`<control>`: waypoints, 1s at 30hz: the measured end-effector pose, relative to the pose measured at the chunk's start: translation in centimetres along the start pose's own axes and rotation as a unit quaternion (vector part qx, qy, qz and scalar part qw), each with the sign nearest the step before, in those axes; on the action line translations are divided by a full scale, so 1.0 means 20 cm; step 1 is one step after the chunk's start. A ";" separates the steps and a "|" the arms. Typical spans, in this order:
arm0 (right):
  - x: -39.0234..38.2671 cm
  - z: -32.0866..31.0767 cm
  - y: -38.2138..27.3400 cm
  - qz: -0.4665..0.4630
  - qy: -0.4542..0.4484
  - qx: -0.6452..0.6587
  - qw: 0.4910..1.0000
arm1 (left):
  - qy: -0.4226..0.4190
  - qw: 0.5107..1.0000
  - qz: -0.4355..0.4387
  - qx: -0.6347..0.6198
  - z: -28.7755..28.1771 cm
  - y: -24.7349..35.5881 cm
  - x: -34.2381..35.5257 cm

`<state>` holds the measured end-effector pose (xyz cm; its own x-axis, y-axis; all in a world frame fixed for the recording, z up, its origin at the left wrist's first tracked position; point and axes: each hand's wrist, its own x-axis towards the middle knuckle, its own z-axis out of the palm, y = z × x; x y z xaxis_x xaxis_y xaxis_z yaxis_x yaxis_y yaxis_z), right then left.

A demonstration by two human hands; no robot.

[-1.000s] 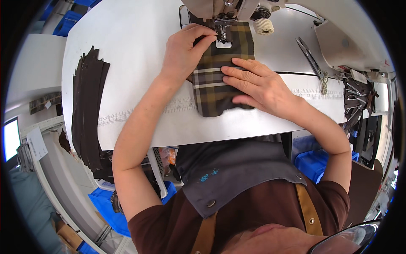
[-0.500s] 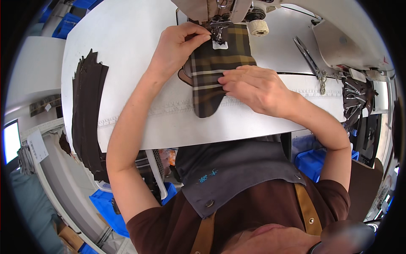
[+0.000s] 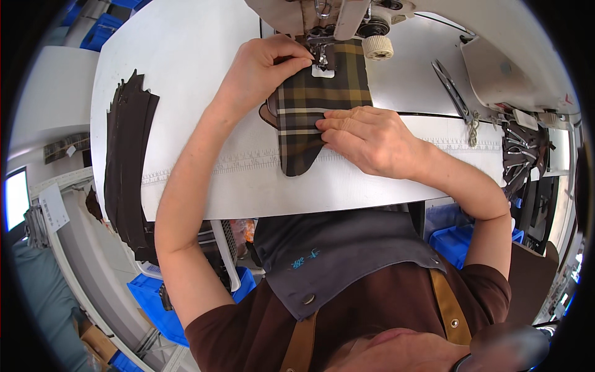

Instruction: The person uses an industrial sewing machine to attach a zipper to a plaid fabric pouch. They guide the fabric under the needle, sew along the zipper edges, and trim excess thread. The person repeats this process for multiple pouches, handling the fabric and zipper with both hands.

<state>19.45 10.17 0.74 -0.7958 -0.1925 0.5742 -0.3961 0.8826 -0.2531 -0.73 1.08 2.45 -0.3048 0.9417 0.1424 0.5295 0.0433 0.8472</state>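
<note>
Olive-brown plaid fabric (image 3: 300, 152) lies under the presser foot (image 3: 321, 57) of a sewing machine (image 3: 273, 12), with a brown piece (image 3: 268, 116) showing at its left edge. My left hand (image 3: 263, 71) has thumb and forefinger closed just left of the foot; what they pinch is too small to tell. My right hand (image 3: 372, 139) has its fingers bent together on the fabric's right part, gripping it, with the thumb mostly hidden.
Dark fabric strips (image 3: 127, 161) lie on the white table (image 3: 186, 74) at left. Scissors (image 3: 452, 90) and metal-pieced dark bundles (image 3: 520, 155) are at right. Blue bins (image 3: 149, 297) sit below the table's edge; a screen (image 3: 17, 201) stands at far left.
My right hand has gone from spread, flat fingers to bent fingers gripping the fabric, whose lower right edge now curves inward. My left hand has shifted slightly left, still at the foot.
</note>
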 end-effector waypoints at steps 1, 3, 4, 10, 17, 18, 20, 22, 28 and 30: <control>0.00 0.00 0.00 0.001 0.002 0.002 1.000 | 0.002 1.000 0.011 -0.002 0.01 -0.01 0.00; 0.00 0.00 0.00 0.001 0.005 0.005 1.000 | 0.014 0.999 0.034 0.010 0.02 -0.02 -0.01; -0.01 0.00 0.00 0.002 0.006 0.003 1.000 | 0.020 0.999 0.046 0.016 0.03 -0.03 -0.01; -0.02 -0.01 0.01 0.034 0.028 0.029 0.999 | 0.087 0.929 0.254 0.255 0.09 -0.09 -0.07; 0.06 0.01 0.32 0.124 0.017 -0.044 0.991 | 0.087 0.911 0.283 0.287 0.08 -0.10 -0.07; 0.06 0.01 0.32 0.114 0.006 -0.062 0.992 | 0.083 0.914 0.278 0.284 0.08 -0.10 -0.08; 0.06 0.01 0.33 0.093 -0.015 -0.099 0.991 | 0.076 0.919 0.269 0.279 0.07 -0.10 -0.09; 0.06 0.01 0.33 0.055 0.012 -0.102 0.993 | 0.067 0.923 0.262 0.274 0.06 -0.09 -0.09; 0.12 0.04 0.29 0.239 0.086 0.028 0.967 | 0.053 0.924 0.264 0.272 0.05 -0.10 -0.09; 0.15 0.05 0.27 0.263 0.087 0.029 0.960 | 0.047 0.932 0.245 0.263 0.05 -0.09 -0.10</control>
<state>14.41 13.91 0.38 -0.8060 0.3525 0.4755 0.0105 0.8117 -0.5840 -0.21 -0.46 0.14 0.0198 0.8591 0.5115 0.9308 -0.2026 0.3041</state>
